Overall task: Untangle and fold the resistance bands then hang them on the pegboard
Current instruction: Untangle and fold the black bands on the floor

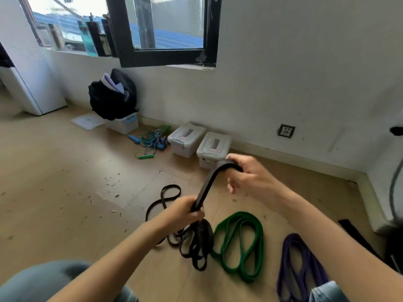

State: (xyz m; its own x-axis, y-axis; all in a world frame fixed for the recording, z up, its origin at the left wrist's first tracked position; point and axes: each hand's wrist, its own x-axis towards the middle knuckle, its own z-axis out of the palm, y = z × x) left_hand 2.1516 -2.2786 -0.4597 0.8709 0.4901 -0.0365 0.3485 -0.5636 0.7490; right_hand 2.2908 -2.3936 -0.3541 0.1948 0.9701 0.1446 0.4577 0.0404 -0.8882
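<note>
A black resistance band is stretched taut between my two hands above the wooden floor. My left hand grips its lower part in a fist, and the band's loose loops hang down in a tangle onto the floor. My right hand holds the upper bend of the band, thumb and fingers curled round it. A green band lies coiled on the floor to the right of the tangle. A purple band lies folded farther right. No pegboard is in view.
Two grey lidded boxes stand against the wall beyond my hands. Skipping ropes lie tangled left of them, beside a bin holding a black bag. A white cabinet stands far left. My knees are at the bottom edge.
</note>
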